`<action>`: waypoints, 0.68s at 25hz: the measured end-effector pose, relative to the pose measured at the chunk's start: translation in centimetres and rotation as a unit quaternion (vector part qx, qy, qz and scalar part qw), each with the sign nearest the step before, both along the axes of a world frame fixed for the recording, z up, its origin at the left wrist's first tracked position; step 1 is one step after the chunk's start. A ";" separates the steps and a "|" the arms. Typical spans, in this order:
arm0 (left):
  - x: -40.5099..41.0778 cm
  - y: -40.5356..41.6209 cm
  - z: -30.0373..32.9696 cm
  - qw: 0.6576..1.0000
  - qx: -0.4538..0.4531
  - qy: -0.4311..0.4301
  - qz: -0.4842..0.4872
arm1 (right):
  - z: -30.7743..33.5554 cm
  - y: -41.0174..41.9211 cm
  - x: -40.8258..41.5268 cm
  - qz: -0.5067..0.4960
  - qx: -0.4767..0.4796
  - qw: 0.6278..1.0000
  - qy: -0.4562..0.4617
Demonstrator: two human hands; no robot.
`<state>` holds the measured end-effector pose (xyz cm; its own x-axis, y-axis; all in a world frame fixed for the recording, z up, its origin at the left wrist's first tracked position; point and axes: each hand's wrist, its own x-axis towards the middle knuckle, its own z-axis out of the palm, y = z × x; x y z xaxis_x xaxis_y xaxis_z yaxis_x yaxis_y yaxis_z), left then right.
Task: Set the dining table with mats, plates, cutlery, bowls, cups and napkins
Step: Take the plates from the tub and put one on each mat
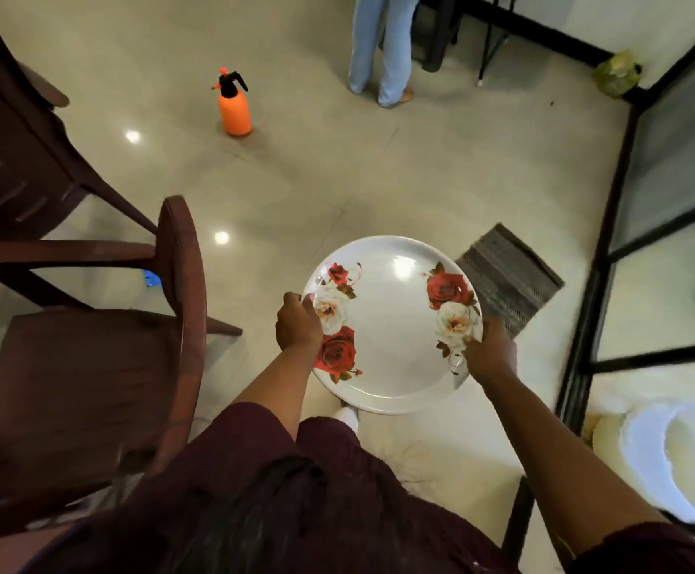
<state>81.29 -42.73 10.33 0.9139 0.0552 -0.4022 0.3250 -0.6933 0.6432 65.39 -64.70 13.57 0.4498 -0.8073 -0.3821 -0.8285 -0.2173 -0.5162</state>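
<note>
Above the tiled floor (337, 180), left hand (298, 325) grips the plate (391, 325) at its 9 o'clock rim, right hand (490, 352) at 4 o'clock, also gripping a mat (511, 275).

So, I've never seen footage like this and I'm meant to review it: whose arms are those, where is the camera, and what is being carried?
The camera sits on a person's head and looks down, so the two arms reaching forward are the wearer's own. The left hand and the right hand each grip an edge of a white plate printed with red and white roses. It is carried above the tiled floor, not set down. To the left stand dark wooden chairs; to the right is a glass table with a black frame. An orange spray bottle stands on the floor, and another person's legs show at the top.
</note>
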 end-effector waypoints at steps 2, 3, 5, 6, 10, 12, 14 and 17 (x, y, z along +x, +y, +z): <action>4.7 -2.3 -0.1 1.000 -0.002 0.014 0.023 | 0.5 -3.7 5.7 0.041 -0.002 0.999 0.013; 6.7 -3.2 -0.1 0.999 -0.006 0.014 0.032 | 0.7 -5.2 8.4 0.062 -0.004 0.998 0.014; 10.7 -4.5 0.4 0.998 -0.015 0.011 0.054 | 0.9 -7.8 13.8 0.111 -0.014 0.994 0.008; 12.7 -4.9 0.9 0.997 -0.015 0.006 0.069 | 1.0 -8.7 16.5 0.134 -0.016 0.991 0.004; 19.5 -4.5 1.8 0.989 0.004 -0.011 0.150 | 0.9 -10.5 28.1 0.205 -0.004 0.978 -0.022; 22.2 -3.7 1.7 0.979 0.011 0.000 0.202 | 0.3 -10.6 34.3 0.265 -0.007 0.964 -0.032; 25.2 -3.2 1.5 0.969 0.022 0.012 0.246 | -0.2 -10.4 40.4 0.318 -0.005 0.947 -0.034; 30.9 -2.5 2.2 0.949 0.039 0.018 0.311 | -0.6 -9.6 50.1 0.392 0.018 0.919 -0.033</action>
